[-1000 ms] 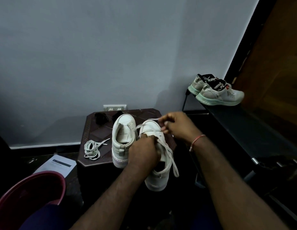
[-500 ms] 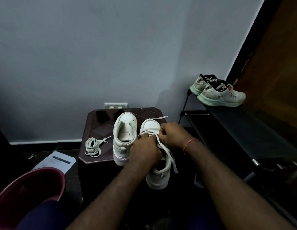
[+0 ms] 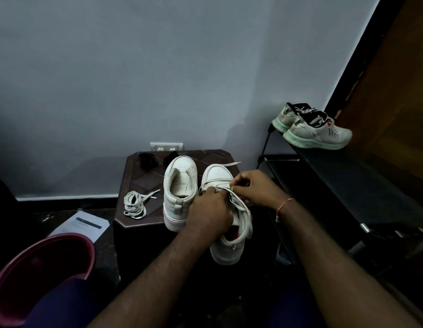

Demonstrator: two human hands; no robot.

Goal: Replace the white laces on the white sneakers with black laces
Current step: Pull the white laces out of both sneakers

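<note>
the step in hand appeared to be stripping the old lace from the second shoe. the left hand [image 3: 209, 214] was curled over the middle of the laced white low-top sneaker [image 3: 226, 250], gripping it about the tongue. the shoe's heel reached out past the near edge of the dark brown moulded plastic stool [image 3: 139, 183]; whether the sole rested on the stool could not be told. the right hand [image 3: 255, 190] sat just beyond, thumb and forefinger pinched on the flat white lace [image 3: 242, 205] at one of its crossings, close against the left hand's knuckles, so the two hands were together and nearly touching. one loose end of that lace lay out past the toe, and a loop trailed down the shoe's right flank.

the unlaced white sneaker [image 3: 179, 183] stood just beside it on the left. the coiled white lace [image 3: 134, 205] lay on the stool further left. two small bundles of black laces [image 3: 147, 160] sat at the stool's far edge, well apart from both hands.

in my judgement the next move called for drawing the pinched run out through its eyelet, then working row by row with the left hand steadying the shoe. only then could the black laces be threaded.
</note>
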